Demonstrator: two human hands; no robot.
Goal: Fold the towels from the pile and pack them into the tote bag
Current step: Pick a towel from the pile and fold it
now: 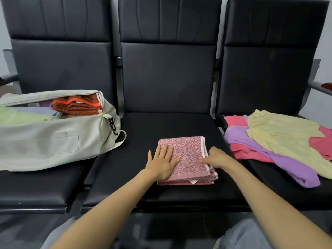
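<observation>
The folded pink towel [188, 155] lies on the middle seat of the black bench [170, 124], below centre of view. The left hand [162, 163] rests flat on its 9 o'clock side, fingers [165, 150] straight and spread, gripping nothing. The right hand [216, 157] grips the white-striped 3 o'clock edge, its digits curled over it and thumb on top. The open tote bag [45, 141] sits at 9 o'clock and holds an orange towel [77, 105]. The loose pile [280, 137] lies at 3 o'clock.

The left edge cuts off the pale grey fabric tote bag [45, 141]. The pile of yellow, purple and pink towels [280, 141] passes the right edge, its pink ones mostly covered.
</observation>
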